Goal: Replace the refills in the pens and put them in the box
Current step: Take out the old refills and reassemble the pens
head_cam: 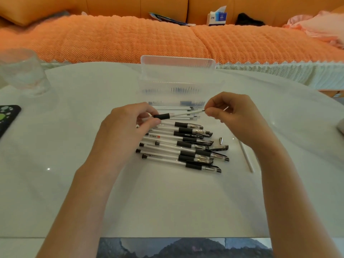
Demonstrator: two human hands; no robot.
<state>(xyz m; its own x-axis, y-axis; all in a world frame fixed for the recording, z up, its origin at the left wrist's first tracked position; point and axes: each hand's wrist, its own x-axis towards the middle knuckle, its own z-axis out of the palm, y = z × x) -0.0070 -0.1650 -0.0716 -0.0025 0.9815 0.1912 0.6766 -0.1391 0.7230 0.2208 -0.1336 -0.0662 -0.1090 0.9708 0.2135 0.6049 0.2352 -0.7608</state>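
My left hand (128, 123) grips a clear pen barrel with a black grip sleeve (162, 116), held above the pile. My right hand (229, 116) pinches the far end of a thin refill (188, 113) that runs into the barrel. A pile of several capped clear pens with black grips (186, 146) lies on the white table just below both hands. Several loose refills (180, 108) lie in front of the clear plastic box (176, 75), whose lid stands open. A metal pen tip (221, 140) and a pen cap (219, 148) lie right of the pile.
A white refill tube (246, 157) lies under my right wrist. A glass (24, 71) stands at the far left, a phone (7, 118) at the left edge. An orange sofa with a tissue box (216, 16) lies behind the table. The table edge (167, 237) is near me.
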